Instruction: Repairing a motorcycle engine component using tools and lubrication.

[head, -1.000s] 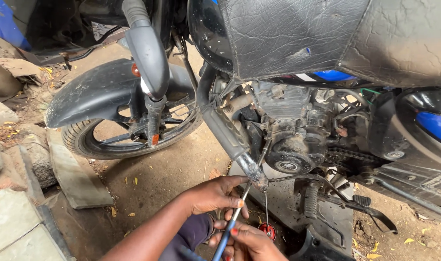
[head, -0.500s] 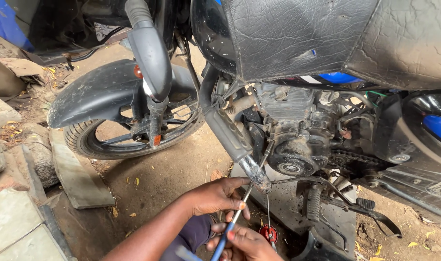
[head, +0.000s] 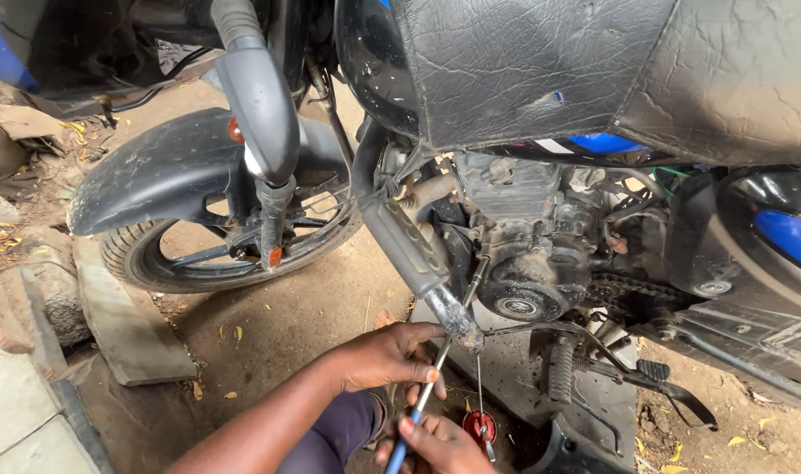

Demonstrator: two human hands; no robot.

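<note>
A motorcycle stands in front of me, its engine (head: 523,254) exposed under a cracked black seat cover (head: 541,70). My left hand (head: 387,355) pinches the metal shaft of a blue-handled screwdriver (head: 422,399) whose tip points up toward the engine's underside. My right hand (head: 440,443) grips the blue handle low at the frame's bottom edge. A thin cable (head: 479,382) hangs from the engine down to a small red round object (head: 481,427) right beside my right hand. The exhaust pipe (head: 409,250) slopes down just above my left hand.
The front wheel (head: 234,246) with black mudguard (head: 168,167) and fork (head: 260,114) sits to the left. A footpeg and lever (head: 655,377) jut out lower right. Stone slabs (head: 120,325) lie on the dirt at left. A dark mat (head: 514,377) lies under the engine.
The view has shifted slightly; both hands stay on the screwdriver, which is still angled up at the engine's underside. No clear change in grip.
</note>
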